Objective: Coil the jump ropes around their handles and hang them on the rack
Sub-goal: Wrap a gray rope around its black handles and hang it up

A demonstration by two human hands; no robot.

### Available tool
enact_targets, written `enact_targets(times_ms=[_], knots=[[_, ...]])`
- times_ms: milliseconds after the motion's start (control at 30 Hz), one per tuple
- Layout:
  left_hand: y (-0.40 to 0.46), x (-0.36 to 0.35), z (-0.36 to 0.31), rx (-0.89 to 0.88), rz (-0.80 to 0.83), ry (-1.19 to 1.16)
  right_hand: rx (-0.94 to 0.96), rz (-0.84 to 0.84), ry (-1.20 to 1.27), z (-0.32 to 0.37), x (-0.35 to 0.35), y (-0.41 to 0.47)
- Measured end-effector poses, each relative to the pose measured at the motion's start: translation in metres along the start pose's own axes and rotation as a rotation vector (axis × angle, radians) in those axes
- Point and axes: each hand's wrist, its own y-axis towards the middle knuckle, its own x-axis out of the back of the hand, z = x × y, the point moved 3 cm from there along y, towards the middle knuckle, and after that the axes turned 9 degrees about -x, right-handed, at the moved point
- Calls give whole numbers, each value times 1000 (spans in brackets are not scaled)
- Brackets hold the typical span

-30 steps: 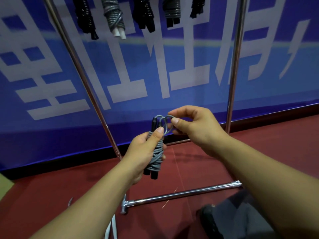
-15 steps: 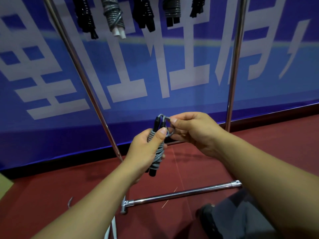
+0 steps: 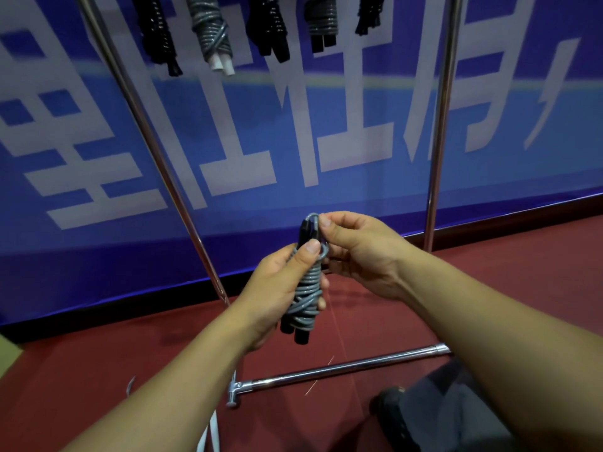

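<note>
Left hand wraps the coiled jump rope at mid-bundle, fingers curled behind it, thumb pressed flat on the upper turns. Bundle held in the air in front of the chest, between the 2 chrome uprights of the rack, low relative to the ropes already hung.

Long axis of the bundle: near vertical, slightly tilted, the 2 black handle butts pointing down and out below the left palm, the handle tops showing black just above the thumb.

Right hand is the nearer one to the free end: thumb and forefinger pinch the small grey end loop at the very top of the bundle, directly above the left thumb. So the working end lies up and slightly right of the left grip, touching the handle tops.

Judgement: the step in hand is securing the last loop; the hang needs the bundle carried upward, since the rack's top bar is out of view above the frame.

Rope look: grey, glossy cord, wound in close, somewhat uneven turns, a few crossing diagonally near the bottom. Handles black, matte, side by side.

Hung coiled ropes along the top edge: 5 visible, black and grey, one with white handle ends. Rack base bar lies on the red floor below the hands.
</note>
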Motion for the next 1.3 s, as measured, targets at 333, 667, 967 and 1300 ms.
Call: enact_targets(times_ms=[333, 667, 967, 1300], knots=[[1, -1, 7, 38, 19, 78, -192, 15, -97, 2, 0, -1], [7, 2, 11, 48, -53, 244, 11, -212, -267, 3, 14, 12], [28, -11, 10, -6, -187, 674, 157, -494, -283, 11, 30, 8], [74, -13, -21, 54, -235, 635, 229, -615, -173, 54, 45, 12]])
